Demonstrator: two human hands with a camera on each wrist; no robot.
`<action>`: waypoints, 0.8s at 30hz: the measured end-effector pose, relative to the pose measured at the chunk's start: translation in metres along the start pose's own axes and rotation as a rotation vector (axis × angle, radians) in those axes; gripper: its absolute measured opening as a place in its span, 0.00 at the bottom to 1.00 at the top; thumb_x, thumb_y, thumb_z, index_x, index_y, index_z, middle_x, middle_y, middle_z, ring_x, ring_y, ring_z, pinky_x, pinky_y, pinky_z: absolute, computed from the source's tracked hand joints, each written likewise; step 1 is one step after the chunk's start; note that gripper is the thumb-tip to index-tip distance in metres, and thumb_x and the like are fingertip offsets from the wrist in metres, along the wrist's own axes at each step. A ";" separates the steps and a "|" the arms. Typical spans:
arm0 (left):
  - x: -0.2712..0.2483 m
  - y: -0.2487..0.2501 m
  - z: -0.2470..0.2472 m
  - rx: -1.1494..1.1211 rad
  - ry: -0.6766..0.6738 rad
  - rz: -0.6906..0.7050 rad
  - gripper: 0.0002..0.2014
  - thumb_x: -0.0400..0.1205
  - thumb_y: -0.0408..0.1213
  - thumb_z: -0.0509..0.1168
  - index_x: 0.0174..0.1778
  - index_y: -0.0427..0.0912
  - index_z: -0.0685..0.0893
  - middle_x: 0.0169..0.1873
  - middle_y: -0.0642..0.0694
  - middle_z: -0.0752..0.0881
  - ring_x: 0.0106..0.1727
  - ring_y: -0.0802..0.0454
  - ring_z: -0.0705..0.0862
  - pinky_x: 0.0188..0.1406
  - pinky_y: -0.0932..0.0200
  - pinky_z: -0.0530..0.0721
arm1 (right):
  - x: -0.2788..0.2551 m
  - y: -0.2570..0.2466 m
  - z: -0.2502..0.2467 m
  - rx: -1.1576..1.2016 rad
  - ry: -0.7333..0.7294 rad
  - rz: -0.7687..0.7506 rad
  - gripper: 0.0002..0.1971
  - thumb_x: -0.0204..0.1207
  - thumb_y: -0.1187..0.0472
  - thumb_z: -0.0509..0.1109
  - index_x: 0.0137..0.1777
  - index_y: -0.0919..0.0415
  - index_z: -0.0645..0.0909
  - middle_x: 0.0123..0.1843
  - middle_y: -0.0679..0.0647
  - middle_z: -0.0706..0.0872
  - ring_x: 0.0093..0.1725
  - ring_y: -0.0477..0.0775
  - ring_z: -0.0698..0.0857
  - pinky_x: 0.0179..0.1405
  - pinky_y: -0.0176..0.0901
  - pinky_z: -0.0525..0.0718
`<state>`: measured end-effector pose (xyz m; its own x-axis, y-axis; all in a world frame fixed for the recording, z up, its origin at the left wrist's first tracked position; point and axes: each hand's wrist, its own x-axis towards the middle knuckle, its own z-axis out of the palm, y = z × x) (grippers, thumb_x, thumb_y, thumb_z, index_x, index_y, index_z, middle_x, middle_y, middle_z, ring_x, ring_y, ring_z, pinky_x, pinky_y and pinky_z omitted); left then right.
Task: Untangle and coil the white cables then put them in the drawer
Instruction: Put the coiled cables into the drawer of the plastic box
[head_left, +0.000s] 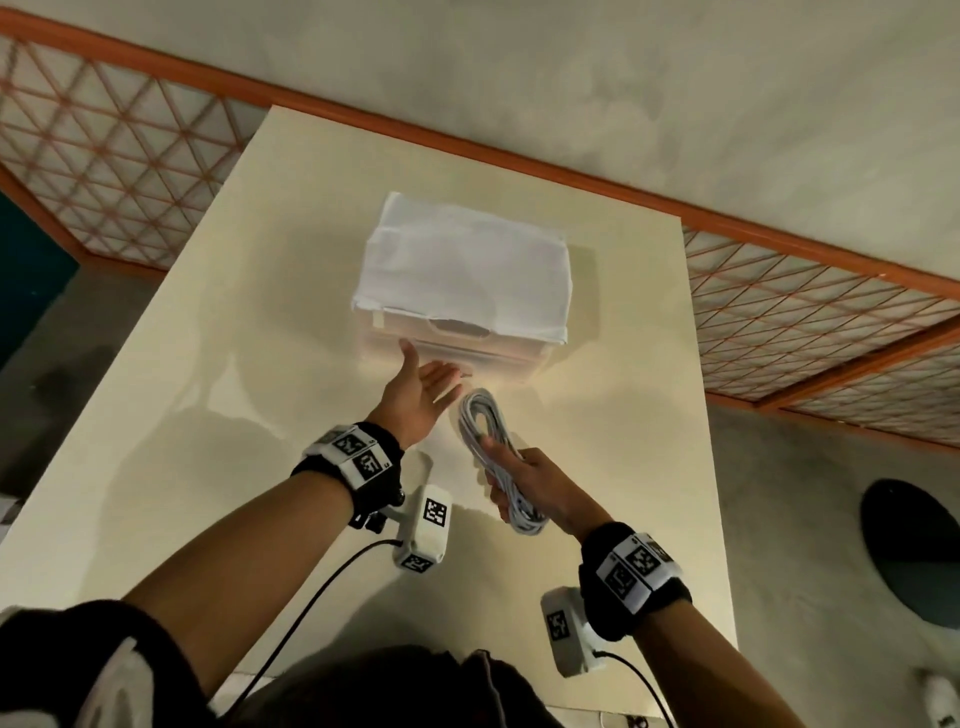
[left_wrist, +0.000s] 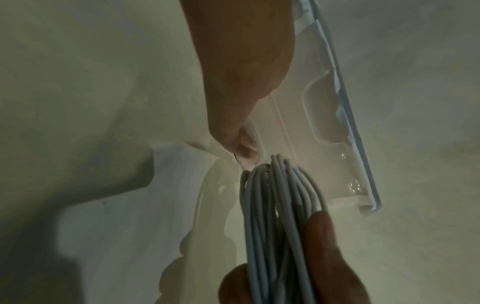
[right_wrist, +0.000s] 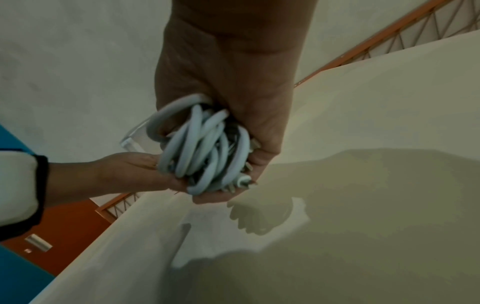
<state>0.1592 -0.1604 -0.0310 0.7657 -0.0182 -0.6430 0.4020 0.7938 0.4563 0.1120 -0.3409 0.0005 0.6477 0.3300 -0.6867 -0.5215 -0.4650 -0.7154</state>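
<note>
Fingers of the right hand (head_left: 524, 480) are gripping the coiled bundle of white cables (head_left: 493, 457) above the cream desk (head_left: 260, 322), while the left hand (head_left: 418, 392), palm open, is reaching under the translucent plastic drawer (head_left: 467, 348), probably to pull it out.

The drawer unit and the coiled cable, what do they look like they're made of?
Drawer unit: seemingly translucent plastic, glossy; the left wrist view shows a see-through front with a moulded handle recess and glints. A white cloth-like cover with creases drapes its top.
Coiled cable, gripped by the right hand: smooth matte white jacket, probably rubber or soft plastic, since it bends in tight loops.
</note>
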 end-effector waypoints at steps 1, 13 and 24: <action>0.002 -0.002 0.001 0.016 -0.011 0.006 0.34 0.82 0.62 0.48 0.62 0.31 0.74 0.52 0.38 0.84 0.52 0.49 0.85 0.50 0.56 0.83 | 0.001 0.001 -0.001 0.012 0.003 0.005 0.27 0.75 0.38 0.66 0.43 0.67 0.80 0.30 0.59 0.80 0.25 0.56 0.78 0.28 0.42 0.81; -0.015 -0.018 -0.013 0.201 0.044 0.083 0.27 0.88 0.50 0.46 0.35 0.34 0.77 0.29 0.40 0.85 0.38 0.51 0.87 0.68 0.49 0.79 | 0.002 -0.026 -0.023 -0.183 -0.014 -0.082 0.24 0.77 0.41 0.66 0.32 0.63 0.78 0.26 0.56 0.80 0.22 0.52 0.80 0.27 0.39 0.82; -0.045 -0.020 -0.038 0.261 0.051 -0.010 0.26 0.88 0.49 0.47 0.48 0.29 0.79 0.49 0.32 0.85 0.45 0.49 0.86 0.40 0.65 0.88 | 0.032 -0.099 -0.003 -0.515 -0.264 -0.220 0.31 0.71 0.34 0.67 0.39 0.68 0.81 0.30 0.59 0.83 0.29 0.59 0.81 0.33 0.45 0.82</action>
<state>0.0977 -0.1523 -0.0340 0.7375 0.0109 -0.6753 0.5304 0.6096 0.5891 0.1860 -0.2867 0.0495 0.5161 0.6247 -0.5860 -0.0139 -0.6779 -0.7350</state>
